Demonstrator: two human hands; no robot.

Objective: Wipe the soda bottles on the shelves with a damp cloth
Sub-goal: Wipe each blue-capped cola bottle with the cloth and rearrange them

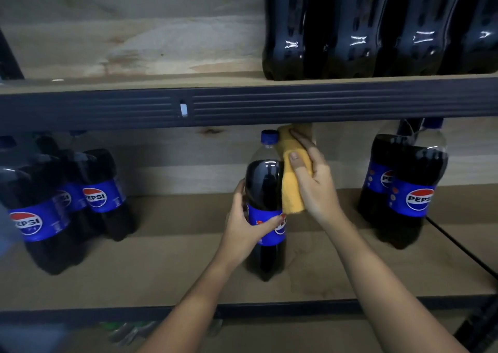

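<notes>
head view: a pepsi bottle [265, 207] stands upright on the lower shelf [161, 271], near the middle of the board and well apart from the other bottles. it has a blue cap, a clear neck, dark soda below and a blue label around its waist.

the left hand [246, 226] grips this bottle at the label, thumb across the front and fingers wrapped around the far left side. the right hand [310, 180] holds a yellow cloth [289, 188], folded over the fingers, and presses it against the bottle's right shoulder and neck. the thumb lies on top of the cloth, and the cloth's lower edge hangs down to about the top of the label. its upper end reaches just beside the cap.

to the left on the same shelf stands a cluster of pepsi bottles [67, 201], packed close together, labels facing forward. to the right stands another pair of pepsi bottles [404, 191], touching each other, near the shelf's right end. a black cable [458, 247] runs from beside that pair toward the right edge.

a dark metal rail [242, 104] fronts the upper shelf [134, 50], with a small white clip at its middle. on that upper board, to the right, a row of large dark soda bottles [377, 29] stands side by side; only their lower halves show.
</notes>
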